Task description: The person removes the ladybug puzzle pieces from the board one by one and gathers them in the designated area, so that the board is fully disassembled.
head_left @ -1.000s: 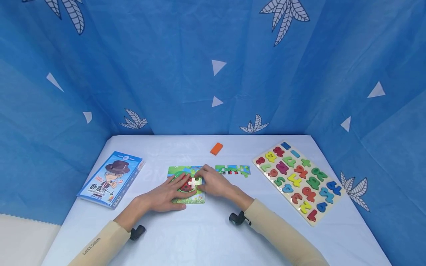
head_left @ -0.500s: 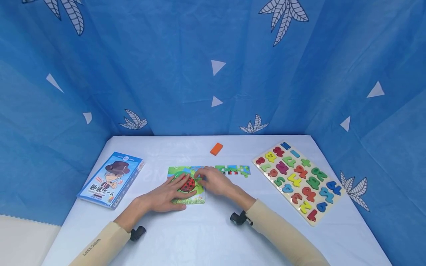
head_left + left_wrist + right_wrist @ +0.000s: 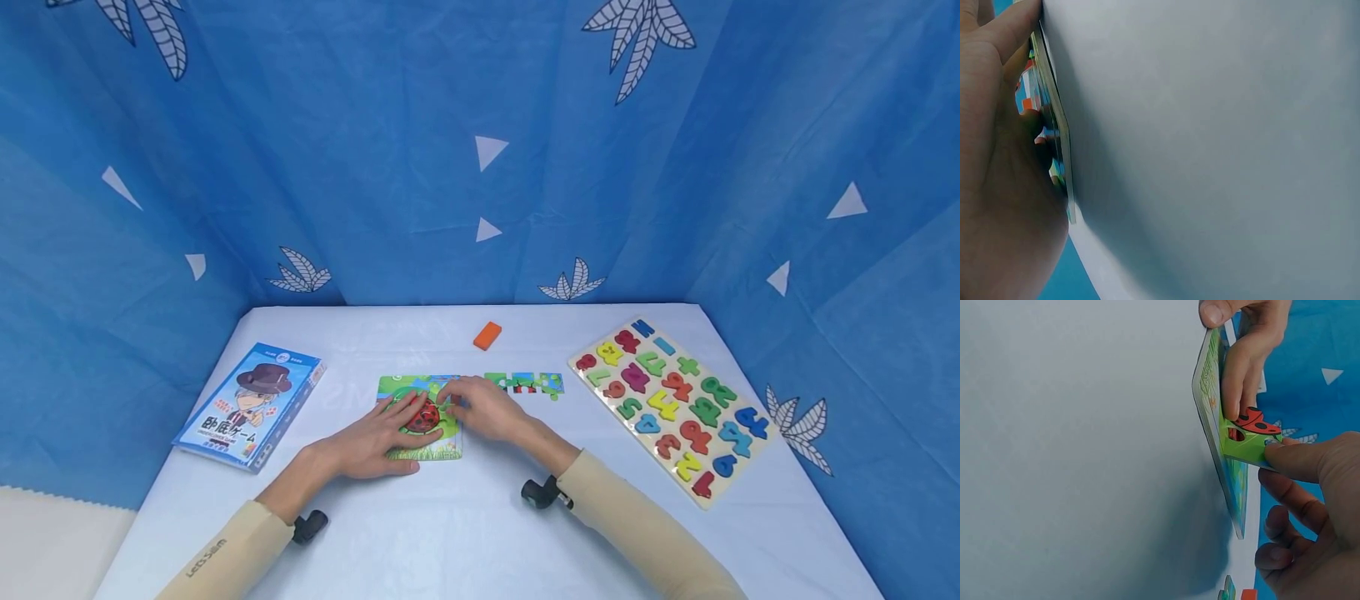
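Observation:
My left hand (image 3: pixel 375 442) lies with spread fingers on a small jigsaw puzzle board (image 3: pixel 423 454) that has grass and a ladybug printed on it. In the right wrist view, my right hand (image 3: pixel 1310 512) pinches a green and red ladybug puzzle piece (image 3: pixel 1250 447) between thumb and index finger. That piece stands tilted up from the board, its lower edge right at the board's face. The left fingertips are close beside it. From the head, my right hand (image 3: pixel 491 410) covers the board's right edge. The left wrist view shows mainly the board's thin edge (image 3: pixel 1063 137) under the palm.
Joined puzzle pieces (image 3: pixel 536 382) lie right of the board, behind the right hand. An orange block (image 3: pixel 487 336) is farther back. A wooden number board (image 3: pixel 753 450) lies at the right, a blue game box (image 3: pixel 247 425) at the left. Blue curtains surround the white table.
A white jigsaw-shaped patch beside the ladybug has gone from view, and ladybug print shows there. The right hand's fingers have shifted slightly away from the board's middle. The left hand stays put.

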A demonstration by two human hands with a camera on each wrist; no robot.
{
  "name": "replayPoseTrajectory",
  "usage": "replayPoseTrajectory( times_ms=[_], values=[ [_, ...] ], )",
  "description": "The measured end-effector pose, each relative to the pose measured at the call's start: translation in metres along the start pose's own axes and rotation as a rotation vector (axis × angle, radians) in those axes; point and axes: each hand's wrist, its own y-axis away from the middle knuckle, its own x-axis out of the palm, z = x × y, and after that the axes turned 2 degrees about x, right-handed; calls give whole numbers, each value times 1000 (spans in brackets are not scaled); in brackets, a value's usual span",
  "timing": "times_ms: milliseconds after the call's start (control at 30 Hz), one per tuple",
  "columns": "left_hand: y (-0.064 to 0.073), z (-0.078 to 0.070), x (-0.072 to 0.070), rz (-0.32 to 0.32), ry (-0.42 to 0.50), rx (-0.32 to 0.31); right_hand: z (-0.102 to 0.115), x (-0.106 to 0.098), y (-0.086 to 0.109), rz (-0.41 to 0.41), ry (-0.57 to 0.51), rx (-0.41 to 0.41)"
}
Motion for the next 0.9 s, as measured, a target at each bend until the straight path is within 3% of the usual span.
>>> replayPoseTrajectory(
  times_ms=[433,900],
  values=[
    [-1,0,-3,13,-10,-5,-4,-13,3,-23,-101,30],
    [-1,3,2,17,-7,-22,-27,-29,25,-59,-93,128]
  ],
)
